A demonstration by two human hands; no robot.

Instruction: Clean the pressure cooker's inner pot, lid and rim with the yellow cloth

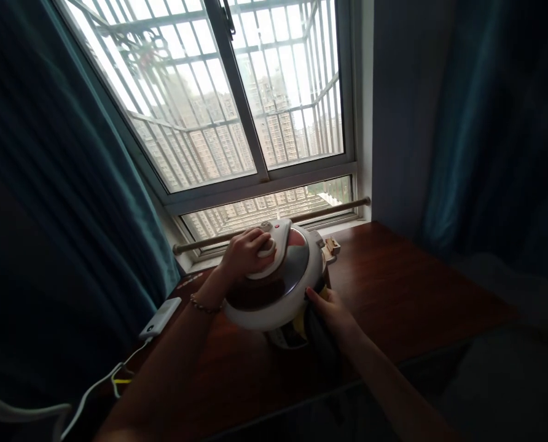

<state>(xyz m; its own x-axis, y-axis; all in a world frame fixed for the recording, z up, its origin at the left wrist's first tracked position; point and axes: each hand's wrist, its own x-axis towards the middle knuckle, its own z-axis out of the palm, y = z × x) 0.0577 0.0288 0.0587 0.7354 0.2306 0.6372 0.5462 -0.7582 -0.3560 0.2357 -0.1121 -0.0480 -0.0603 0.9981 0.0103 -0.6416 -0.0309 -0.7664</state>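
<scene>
A white and silver electric pressure cooker (279,337) stands on the brown table, its round lid (297,270) on top. My left hand (247,253) is closed around the knob (268,247) on the lid's raised white handle. At the near right side of the rim, my right hand (332,310) has its fingers wrapped around a dark cloth (319,334), which hangs down beside the cooker's body. Something yellow shows by the cloth and under the rim. A small white part (332,247) sticks out at the lid's far right.
The brown wooden table (394,276) reaches right from the cooker. On its left edge lies a white power strip (161,317) with a white cord (96,390). Behind are a barred window (255,123) and a horizontal rail (332,210); blue curtains (71,153) hang on both sides.
</scene>
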